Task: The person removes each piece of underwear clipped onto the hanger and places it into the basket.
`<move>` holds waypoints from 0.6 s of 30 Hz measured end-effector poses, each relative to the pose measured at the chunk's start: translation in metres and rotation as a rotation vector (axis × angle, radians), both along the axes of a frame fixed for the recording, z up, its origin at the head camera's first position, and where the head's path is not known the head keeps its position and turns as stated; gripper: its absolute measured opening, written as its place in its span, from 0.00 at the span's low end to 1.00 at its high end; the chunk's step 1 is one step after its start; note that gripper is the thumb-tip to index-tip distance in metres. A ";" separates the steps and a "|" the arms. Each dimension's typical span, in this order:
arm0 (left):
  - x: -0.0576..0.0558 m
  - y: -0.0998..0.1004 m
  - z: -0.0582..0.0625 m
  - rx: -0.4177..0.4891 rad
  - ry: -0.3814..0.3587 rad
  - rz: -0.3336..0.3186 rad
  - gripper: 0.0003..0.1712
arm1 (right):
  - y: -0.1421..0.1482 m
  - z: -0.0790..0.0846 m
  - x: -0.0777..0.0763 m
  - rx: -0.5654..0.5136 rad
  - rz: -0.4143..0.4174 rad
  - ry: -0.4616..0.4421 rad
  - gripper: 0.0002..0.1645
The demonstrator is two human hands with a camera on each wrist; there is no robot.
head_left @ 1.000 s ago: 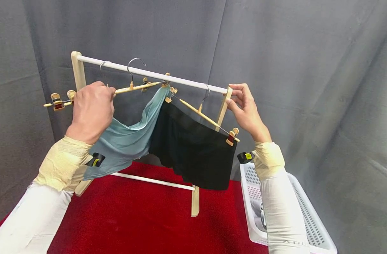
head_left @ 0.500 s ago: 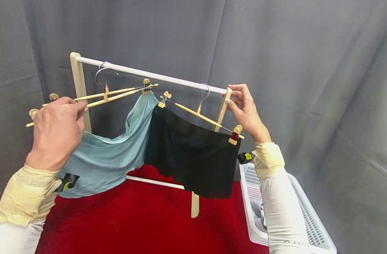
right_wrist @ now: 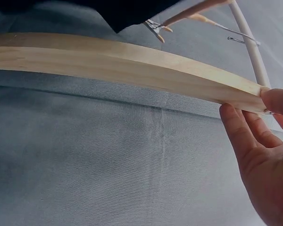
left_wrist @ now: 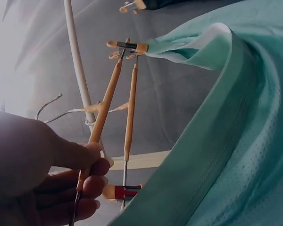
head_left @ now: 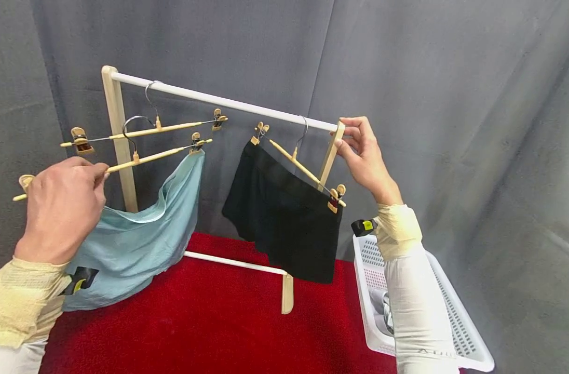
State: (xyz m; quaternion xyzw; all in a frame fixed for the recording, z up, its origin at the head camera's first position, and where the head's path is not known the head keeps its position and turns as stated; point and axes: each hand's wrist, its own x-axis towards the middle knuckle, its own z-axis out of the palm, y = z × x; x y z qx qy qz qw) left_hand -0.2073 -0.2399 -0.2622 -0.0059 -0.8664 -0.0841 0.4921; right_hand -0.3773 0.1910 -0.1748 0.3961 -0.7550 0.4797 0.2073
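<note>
Head: over the last second the left hand (head_left: 62, 208) had pulled left and down toward the wearer, taking the held hanger (head_left: 156, 157) and the teal garment (head_left: 130, 259) along. Hook sat above rail level at first; by now it showed below the white rail (head_left: 219, 100), in front of the bare hanger (head_left: 172, 129). Teal cloth, earlier against the black garment (head_left: 284, 218), now hung well apart from it. My read: the held hanger was off the rail, its weight on the left hand alone. Black garment and bare hanger both stayed on the rail. Hands wide apart. White basket (head_left: 471, 358) at right, partly behind the forearm.

Left wrist: thumb and fingers gripped the held hanger's bar; far clip (left_wrist: 127, 45) held a corner of the teal garment. Hook end was free, crossing the rail only in line of sight, I think.

Right wrist: right hand (right_wrist: 269, 155) pinched the top of the right post (right_wrist: 146, 66), same spot as a second ago. Probably steadying the rack.
</note>
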 end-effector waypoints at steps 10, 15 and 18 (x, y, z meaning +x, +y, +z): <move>0.020 -0.004 -0.016 0.036 -0.143 -0.041 0.10 | -0.001 0.000 0.000 -0.007 -0.001 0.003 0.24; 0.027 -0.004 -0.023 0.007 -0.172 -0.112 0.10 | -0.001 0.000 0.001 0.016 -0.010 0.034 0.23; 0.030 -0.002 -0.027 -0.037 -0.184 -0.205 0.11 | -0.002 -0.002 0.001 0.018 -0.020 0.042 0.23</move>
